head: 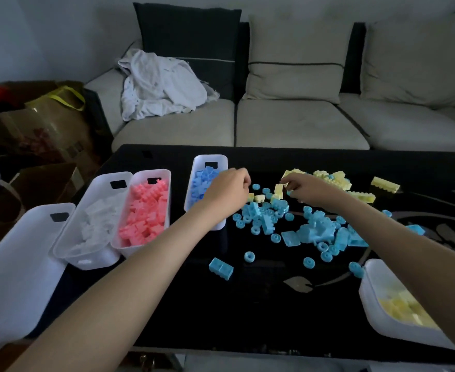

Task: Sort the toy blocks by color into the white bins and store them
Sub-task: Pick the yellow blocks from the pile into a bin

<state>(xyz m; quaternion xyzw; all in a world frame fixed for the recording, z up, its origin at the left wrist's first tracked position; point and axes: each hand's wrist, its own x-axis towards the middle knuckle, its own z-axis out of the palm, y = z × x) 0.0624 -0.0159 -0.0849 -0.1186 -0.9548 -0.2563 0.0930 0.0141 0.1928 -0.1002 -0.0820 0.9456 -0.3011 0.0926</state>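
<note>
Toy blocks (317, 229) litter the table (248, 318); right hand (305, 187) pinches a yellow block (278, 189), left hand (227, 190) curled, its grip hidden.

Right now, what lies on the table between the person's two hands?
Head view: two loose blue rings and small yellow blocks on the black table, between the left hand and the right hand.

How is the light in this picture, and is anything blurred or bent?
Head view: dim, bluish light; the black table shows little glare; the wide lens curves the sofa and table edges; the lower-right bin of yellow blocks looks soft.
</note>
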